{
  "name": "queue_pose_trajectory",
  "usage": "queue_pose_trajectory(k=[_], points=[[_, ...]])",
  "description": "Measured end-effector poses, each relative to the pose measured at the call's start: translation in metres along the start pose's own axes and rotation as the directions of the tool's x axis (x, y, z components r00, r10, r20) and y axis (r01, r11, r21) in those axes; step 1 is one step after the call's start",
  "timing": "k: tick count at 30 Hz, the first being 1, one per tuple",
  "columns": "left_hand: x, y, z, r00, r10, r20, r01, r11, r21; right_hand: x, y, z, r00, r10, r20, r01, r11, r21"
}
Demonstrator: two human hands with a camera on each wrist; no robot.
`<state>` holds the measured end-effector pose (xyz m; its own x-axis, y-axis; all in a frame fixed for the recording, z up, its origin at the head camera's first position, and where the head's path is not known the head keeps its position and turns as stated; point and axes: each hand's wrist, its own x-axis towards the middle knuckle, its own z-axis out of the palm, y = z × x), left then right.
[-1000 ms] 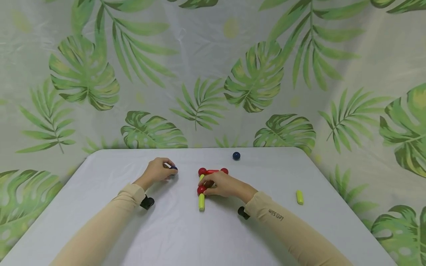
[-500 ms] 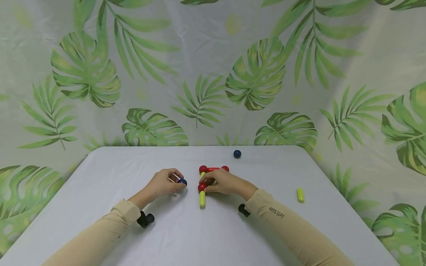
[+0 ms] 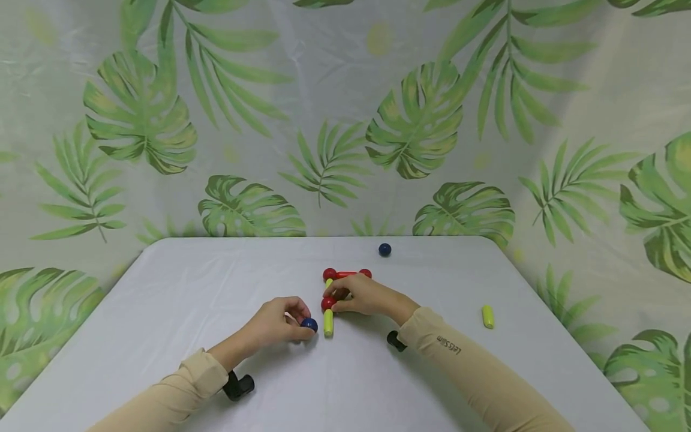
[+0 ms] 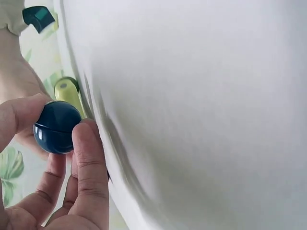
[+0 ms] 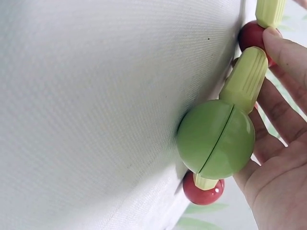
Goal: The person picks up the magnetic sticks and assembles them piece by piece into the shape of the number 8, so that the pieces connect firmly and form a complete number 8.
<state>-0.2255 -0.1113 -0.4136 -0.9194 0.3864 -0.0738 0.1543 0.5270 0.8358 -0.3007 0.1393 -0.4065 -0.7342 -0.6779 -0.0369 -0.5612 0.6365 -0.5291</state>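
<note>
In the head view my left hand (image 3: 281,321) pinches a dark blue ball (image 3: 309,324) between thumb and fingertips, just left of a yellow-green rod (image 3: 328,324). That rod sticks out toward me from a red ball (image 3: 327,303), which my right hand (image 3: 367,295) holds with thumb and fingers. Farther back, a red rod (image 3: 345,275) joins two more red balls, one on the left (image 3: 330,275) and one on the right (image 3: 365,273). The right wrist view shows a green ball (image 5: 216,139) linked by a ribbed yellow-green rod (image 5: 245,79); my right hand hides it from the head view.
A second dark blue ball (image 3: 385,249) lies near the table's far edge. To the right lies a loose yellow-green rod (image 3: 487,316). The white-covered table (image 3: 259,258) ends at a leaf-patterned curtain (image 3: 335,120).
My left hand has brought the blue ball toward me and to the right, beside the near rod's end. The right hand stays on the red ball.
</note>
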Motion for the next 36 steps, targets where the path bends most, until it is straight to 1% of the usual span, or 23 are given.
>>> queue_pose_trajectory(k=[4,7,16,24,36], points=[[-0.006,0.001,0.007,1.000,0.004,0.022,-0.004,1.000,-0.030,0.000,-0.002,0.000,1.000,0.018,-0.001,-0.018,1.000,0.002],[-0.009,0.003,0.013,1.000,0.010,0.028,-0.009,0.999,-0.032,0.000,-0.003,-0.001,1.000,0.026,-0.006,-0.026,1.000,0.007],[-0.010,0.006,0.026,1.000,-0.013,0.011,0.013,1.000,-0.023,-0.002,-0.001,0.000,0.999,0.039,-0.006,-0.039,0.999,0.009],[-0.007,0.009,0.030,1.000,-0.013,0.001,0.013,1.000,-0.009,-0.002,-0.001,-0.001,1.000,0.029,-0.003,-0.028,0.999,0.025],[-0.004,0.013,0.033,0.999,-0.033,-0.019,0.033,0.999,0.007,-0.003,-0.001,-0.001,1.000,0.026,-0.007,-0.026,0.999,0.039]])
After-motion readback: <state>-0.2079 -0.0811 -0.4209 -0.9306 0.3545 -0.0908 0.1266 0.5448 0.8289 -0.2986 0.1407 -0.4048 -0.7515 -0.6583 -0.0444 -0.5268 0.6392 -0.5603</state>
